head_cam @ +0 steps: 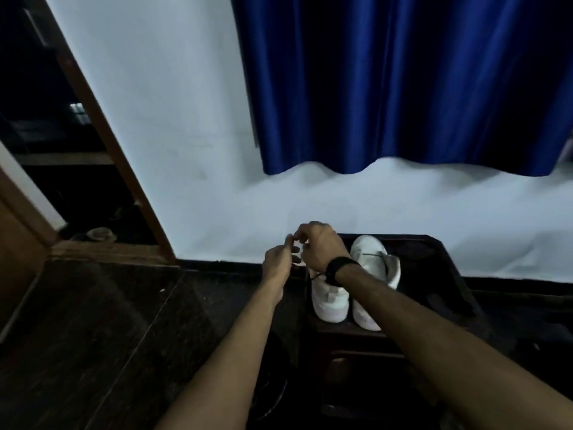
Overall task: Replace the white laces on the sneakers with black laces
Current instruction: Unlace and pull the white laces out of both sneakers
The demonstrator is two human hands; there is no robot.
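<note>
Two white sneakers stand side by side on a dark low table (446,265), toes pointing away from me. Over the front of the left sneaker (330,301) both my hands work close together. My right hand (321,246), a black band on its wrist, has its fingers curled and pinches something small above the shoe. My left hand (279,259) pinches at the same spot from the left. A thin black lace (316,277) trails beside the right wrist. The right sneaker (372,259) carries a black lace across its upper. The left shoe's eyelets are hidden by my hands.
A pale wall with a blue curtain (403,88) rises behind the table. The dark floor (108,321) spreads to the left, with a wooden door frame (102,125) and a dark doorway beyond it. A dark round object (273,395) sits on the floor below my left forearm.
</note>
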